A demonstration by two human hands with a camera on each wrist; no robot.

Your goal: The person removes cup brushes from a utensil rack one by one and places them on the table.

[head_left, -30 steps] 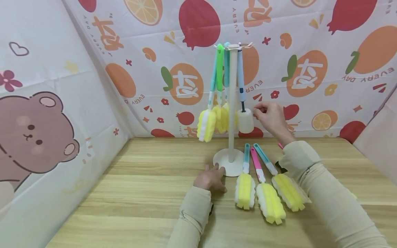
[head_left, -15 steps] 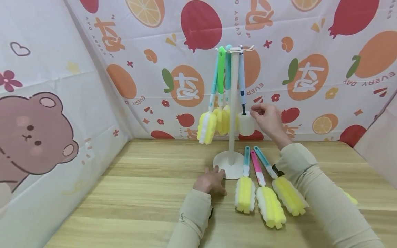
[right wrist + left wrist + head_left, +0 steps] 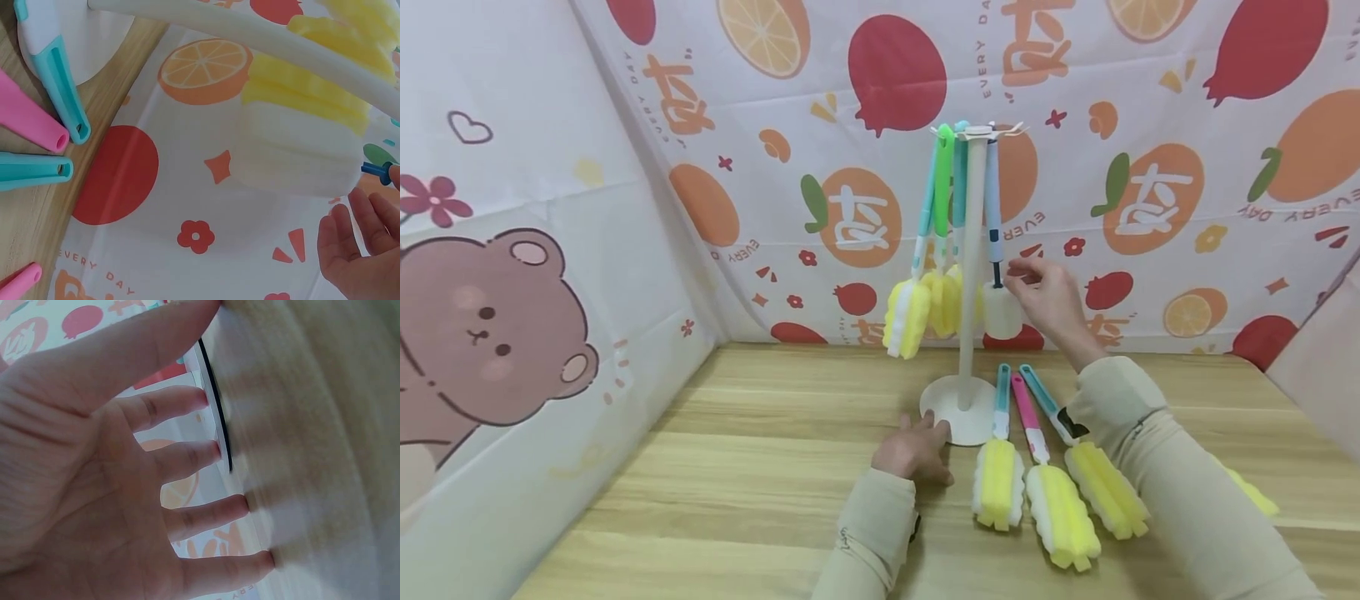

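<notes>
A white stand (image 3: 974,250) with a round base (image 3: 942,398) bears several hanging sponge brushes. One of them, a bottle brush (image 3: 1003,314) with a white cylindrical sponge and light blue handle, hangs on its right side. My right hand (image 3: 1048,298) is beside that brush, fingers loosely bent. In the right wrist view a fingertip (image 3: 395,174) meets the dark collar above the white sponge (image 3: 297,150). My left hand (image 3: 913,450) is spread low at the base, and in the left wrist view its fingertips (image 3: 215,451) touch the base's edge and the tabletop.
Right of the base lie several yellow-and-white sponge brushes, among them a teal-handled one (image 3: 998,483) and a pink-handled one (image 3: 1063,512). Another yellow sponge (image 3: 1251,492) shows past my right sleeve (image 3: 1180,467). A fruit-print cloth (image 3: 760,275) stands behind the wooden table (image 3: 737,467).
My right hand has moved slightly left and down relative to the white brush, its fingertips now nearer the stem. The left hand stays at the base. The head view has shifted slightly.
</notes>
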